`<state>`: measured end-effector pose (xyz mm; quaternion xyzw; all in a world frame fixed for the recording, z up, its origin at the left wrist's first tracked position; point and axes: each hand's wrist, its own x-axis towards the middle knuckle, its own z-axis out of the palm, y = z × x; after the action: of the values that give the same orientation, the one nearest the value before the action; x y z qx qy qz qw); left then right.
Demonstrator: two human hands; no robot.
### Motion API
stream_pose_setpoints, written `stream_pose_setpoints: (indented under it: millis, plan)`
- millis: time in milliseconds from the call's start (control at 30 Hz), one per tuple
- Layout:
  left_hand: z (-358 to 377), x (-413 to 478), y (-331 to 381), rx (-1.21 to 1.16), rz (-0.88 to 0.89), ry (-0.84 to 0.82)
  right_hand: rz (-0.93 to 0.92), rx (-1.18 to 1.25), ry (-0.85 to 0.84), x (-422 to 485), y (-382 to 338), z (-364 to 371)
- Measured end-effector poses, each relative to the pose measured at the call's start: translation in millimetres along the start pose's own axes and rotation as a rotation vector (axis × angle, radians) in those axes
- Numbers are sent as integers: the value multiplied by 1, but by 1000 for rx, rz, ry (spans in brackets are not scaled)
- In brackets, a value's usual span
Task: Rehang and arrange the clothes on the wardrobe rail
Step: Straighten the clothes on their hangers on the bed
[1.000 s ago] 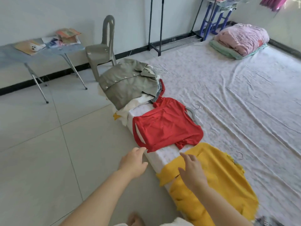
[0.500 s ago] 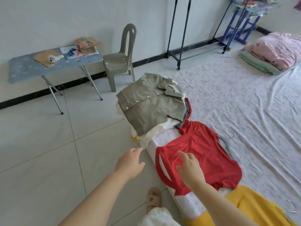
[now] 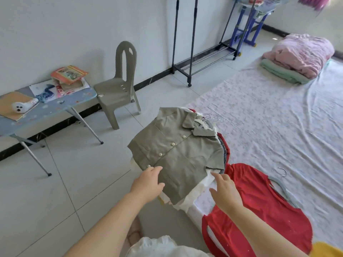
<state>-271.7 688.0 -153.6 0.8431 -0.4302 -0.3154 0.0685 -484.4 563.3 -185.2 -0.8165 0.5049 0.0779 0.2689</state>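
Nearest: both forearms reach fwd. Left grip is open, fingers straight. Its tips touch the lower hem of the olive shirt by the bottom button, thumb out to the side, nothing pinched. Right grip is also open, fingers spread. Its fingertips are at the white garment that sticks out under the shirt, just below the shirt's sleeve; can't tell if they touch the sleeve itself.

The shirt lies btwn the two grips and just beyond them, front up, collar away from the person. It tops a pile of clothes at the mattress corner.

Right of the right grip, a red top lies flat on the mattress edge w/ a grey hanger poking out its far side. A yellow garment shows at bottom right.

Wire hanger hooks bunch at the pile's far end.

Further left: grey plastic chair, then a bench w/ books on it.

Farthest: black clothes rack by the wall, well apart from the pile. A folded pink blanket sits on the mattress's far end.
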Motion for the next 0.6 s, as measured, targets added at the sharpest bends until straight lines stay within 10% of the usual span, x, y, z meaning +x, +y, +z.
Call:
stream_pose_setpoints:
  millis: [600]
  plan:
    - [-132,230,-9,215,345,-146,384,185,150,164,-64,-18]
